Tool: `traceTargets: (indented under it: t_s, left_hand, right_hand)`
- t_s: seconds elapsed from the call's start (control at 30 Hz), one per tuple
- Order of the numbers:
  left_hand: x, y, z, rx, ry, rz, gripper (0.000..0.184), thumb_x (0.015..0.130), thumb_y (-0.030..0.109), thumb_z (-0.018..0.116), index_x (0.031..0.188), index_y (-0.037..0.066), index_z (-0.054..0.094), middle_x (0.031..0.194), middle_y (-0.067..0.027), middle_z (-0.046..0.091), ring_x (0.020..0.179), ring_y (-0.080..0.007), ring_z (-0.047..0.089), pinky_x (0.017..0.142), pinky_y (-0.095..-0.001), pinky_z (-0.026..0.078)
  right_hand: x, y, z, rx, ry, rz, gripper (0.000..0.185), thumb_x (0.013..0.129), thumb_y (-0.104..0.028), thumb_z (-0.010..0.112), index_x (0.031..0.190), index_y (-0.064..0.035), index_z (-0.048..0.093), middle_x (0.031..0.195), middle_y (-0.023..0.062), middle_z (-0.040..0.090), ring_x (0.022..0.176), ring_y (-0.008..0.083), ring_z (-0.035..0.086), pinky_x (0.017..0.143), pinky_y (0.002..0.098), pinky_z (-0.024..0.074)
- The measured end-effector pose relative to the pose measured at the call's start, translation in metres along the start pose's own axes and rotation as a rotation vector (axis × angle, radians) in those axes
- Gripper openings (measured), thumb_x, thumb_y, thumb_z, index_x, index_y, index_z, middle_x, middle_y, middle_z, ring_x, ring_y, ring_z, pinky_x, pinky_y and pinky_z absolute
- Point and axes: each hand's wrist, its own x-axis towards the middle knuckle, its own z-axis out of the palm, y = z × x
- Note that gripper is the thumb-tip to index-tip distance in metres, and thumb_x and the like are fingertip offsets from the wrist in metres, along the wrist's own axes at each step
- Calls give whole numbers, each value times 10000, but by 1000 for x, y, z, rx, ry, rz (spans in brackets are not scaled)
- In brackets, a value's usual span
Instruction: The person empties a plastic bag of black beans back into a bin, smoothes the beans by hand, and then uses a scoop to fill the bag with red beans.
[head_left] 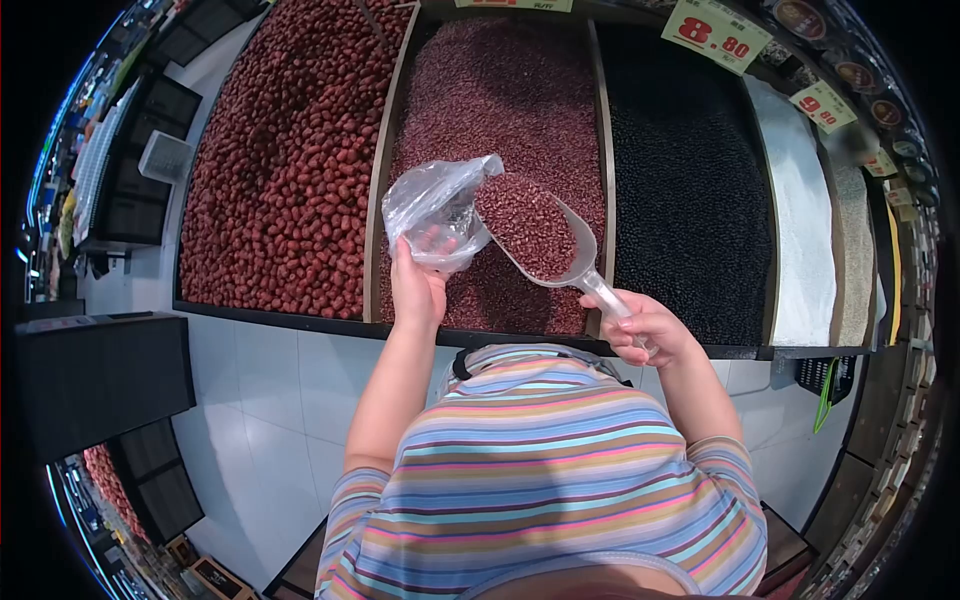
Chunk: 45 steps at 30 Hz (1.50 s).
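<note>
A clear plastic bag (432, 215) is held by my left hand (418, 290), whose fingers show through the film. The bag's mouth faces right. My right hand (642, 328) is closed round the handle of a clear scoop (588, 250). Dark red beans (528, 222) fill the scoop, and its front end lies at the bag's opening. Both hands are over the near part of a bin of small reddish beans (495, 90). How far the scoop's tip reaches into the bag I cannot tell.
Red dates (290, 170) fill the left bin and black beans (690, 190) the right one, with wooden dividers (392, 150) between. Farther right lies a white grain (797, 220). Price signs (715, 35) stand along the back. A dark edge (270, 318) borders the bins in front.
</note>
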Motion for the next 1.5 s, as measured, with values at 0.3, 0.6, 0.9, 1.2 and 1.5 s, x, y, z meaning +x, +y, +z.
traceTargets:
  t_s: [0.3,0.6,0.9,1.2,1.5]
  left_hand:
    - [-14,-19,-4,612,-253,-15,500,993,401,317,1275,4,434,1141,-133,576,927,-218,629,672,-327,569]
    - [-46,-5,9,397,-350,-175,534,985,447,314,1289,18,406,1079,-174,625,826,-270,670,619,-317,569]
    - [-42,9,3,228,-212,-79,536,1003,387,246,1445,86,213,1091,-249,598,868,-301,655,685,-373,564]
    - [-40,12,-4,165,-124,-69,503,1003,366,271,1430,102,252,1119,-236,589,921,-287,642,706,-371,547]
    - [-30,13,-12,142,-120,-69,500,1002,372,277,1421,99,276,1124,-198,592,961,-281,634,698,-367,542]
  right_hand:
    - [29,9,8,43,-30,118,422,855,-87,548,1253,0,436,675,38,479,448,101,492,368,201,359]
    - [66,5,39,-774,249,-87,784,804,-109,654,1440,-2,207,711,34,539,490,71,463,411,236,359]
    - [48,-8,69,-1368,196,-320,629,774,-98,613,1360,-5,403,915,90,603,769,141,567,714,267,460]
    - [2,-26,62,-726,128,-140,633,793,-175,653,1360,-26,415,799,61,602,666,105,569,595,240,445]
    - [-38,-37,31,-274,78,-401,675,763,-225,662,1290,103,398,728,106,572,380,67,446,301,174,331]
